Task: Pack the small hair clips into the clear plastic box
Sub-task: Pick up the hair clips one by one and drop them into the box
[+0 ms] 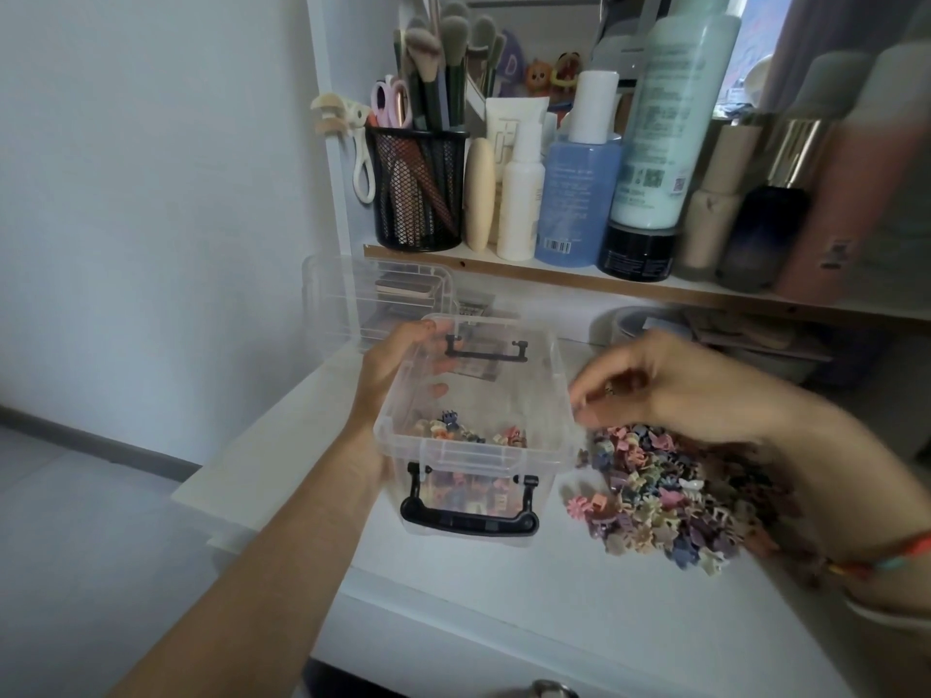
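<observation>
While the left hand [398,365] grips the box [546,375] by its left wall, with the fingers curled over the rim and showing through the plastic, the right hand [670,385] hangs just beside the box's right rim, above the clips [670,496]. The fingers of the right hand are bent and drawn together at the tips. The blur there is strong, so perhaps they pinch a clip, but I cannot tell.

The box is open and appears to sit on the white table [504,596], near its left edge. It has a black handle [468,518] on its near side and another on the far side. A thin layer of coloured clips lies on the bottom of the box, mostly toward the near wall. Most of the clips are in a loose heap on the table, just right of the box and partly under the right wrist, which carries coloured bracelets [881,561].

Behind, a shelf [554,282] holds a black mesh cup [415,193] with brushes [428,47] and a row of bottles [577,193].
</observation>
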Motion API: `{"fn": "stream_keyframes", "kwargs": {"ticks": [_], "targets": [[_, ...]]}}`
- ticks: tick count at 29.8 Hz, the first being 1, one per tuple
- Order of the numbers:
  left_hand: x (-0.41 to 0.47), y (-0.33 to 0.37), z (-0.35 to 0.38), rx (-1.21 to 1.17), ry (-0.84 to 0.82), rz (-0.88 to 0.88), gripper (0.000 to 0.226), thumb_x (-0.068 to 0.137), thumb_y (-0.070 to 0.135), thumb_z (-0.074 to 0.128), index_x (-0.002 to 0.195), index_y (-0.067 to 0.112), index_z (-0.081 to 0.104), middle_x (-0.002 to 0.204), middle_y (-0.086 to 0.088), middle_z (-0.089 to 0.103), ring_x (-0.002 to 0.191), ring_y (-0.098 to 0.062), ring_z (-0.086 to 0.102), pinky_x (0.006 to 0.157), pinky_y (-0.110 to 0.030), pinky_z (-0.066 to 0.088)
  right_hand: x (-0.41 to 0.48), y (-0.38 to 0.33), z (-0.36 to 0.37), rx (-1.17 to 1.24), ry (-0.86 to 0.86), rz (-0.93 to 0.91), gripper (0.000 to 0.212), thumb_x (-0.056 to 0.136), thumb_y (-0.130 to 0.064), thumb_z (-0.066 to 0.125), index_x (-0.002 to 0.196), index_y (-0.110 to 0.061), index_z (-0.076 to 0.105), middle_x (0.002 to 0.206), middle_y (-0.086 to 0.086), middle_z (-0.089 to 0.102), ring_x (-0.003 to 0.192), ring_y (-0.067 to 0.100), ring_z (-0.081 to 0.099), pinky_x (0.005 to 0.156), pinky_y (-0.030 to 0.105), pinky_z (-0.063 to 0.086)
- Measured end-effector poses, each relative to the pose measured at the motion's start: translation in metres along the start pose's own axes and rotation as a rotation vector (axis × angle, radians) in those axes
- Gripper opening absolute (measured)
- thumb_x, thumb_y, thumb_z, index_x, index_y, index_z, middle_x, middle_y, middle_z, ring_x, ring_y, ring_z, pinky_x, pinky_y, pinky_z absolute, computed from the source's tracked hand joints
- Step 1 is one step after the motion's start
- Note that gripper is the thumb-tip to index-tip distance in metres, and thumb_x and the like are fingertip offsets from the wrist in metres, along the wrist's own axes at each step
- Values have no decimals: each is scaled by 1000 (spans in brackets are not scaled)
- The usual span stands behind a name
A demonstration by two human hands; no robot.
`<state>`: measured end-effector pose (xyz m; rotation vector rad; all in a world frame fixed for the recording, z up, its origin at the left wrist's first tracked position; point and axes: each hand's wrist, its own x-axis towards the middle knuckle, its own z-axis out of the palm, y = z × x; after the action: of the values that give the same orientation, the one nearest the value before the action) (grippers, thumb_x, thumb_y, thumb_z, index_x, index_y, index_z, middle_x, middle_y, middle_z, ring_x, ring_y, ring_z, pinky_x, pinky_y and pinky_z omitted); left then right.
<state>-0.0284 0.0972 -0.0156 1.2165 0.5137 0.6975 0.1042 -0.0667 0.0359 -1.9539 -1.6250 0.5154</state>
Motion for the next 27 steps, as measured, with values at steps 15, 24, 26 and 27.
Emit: {"fn": "stream_keyframes", "kwargs": {"ticks": [15, 24, 26, 27], "targets": [[-1, -2, 0, -10, 12, 32, 24, 91, 21, 40, 81, 21, 62, 67, 9, 65, 69, -8, 59, 70, -27, 39, 6, 2, 4, 148, 367, -21, 23, 83, -4, 60, 81, -27, 60, 77, -7, 61, 63, -4, 55, 64, 7, 42], [-3, -1, 0, -8, 14, 33, 24, 92, 21, 40, 82, 20, 62, 61, 11, 66, 60, -3, 62, 69, -26, 40, 14, 15, 20, -326, 58, 93, 8, 80, -24, 65, 87, -24, 70, 78, -17, 64, 69, -3, 55, 71, 15, 40], [-3, 0, 0, -7, 17, 29, 24, 91, 21, 41, 80, 20, 62, 62, 10, 66, 63, -5, 62, 70, -27, 40, 13, 12, 13, -158, 401, 53, 7, 81, -20, 65, 81, -27, 67, 76, -12, 63, 69, -2, 56, 69, 11, 40], [-3, -1, 0, -5, 19, 27, 23, 91, 21, 41, 80, 20, 62, 65, 8, 65, 67, -7, 61, 70, -27, 40, 11, 8, 12, -43, 534, -4, 8, 81, -19, 65, 80, -27, 65, 75, -12, 63, 68, -1, 56, 66, 8, 40]]}}
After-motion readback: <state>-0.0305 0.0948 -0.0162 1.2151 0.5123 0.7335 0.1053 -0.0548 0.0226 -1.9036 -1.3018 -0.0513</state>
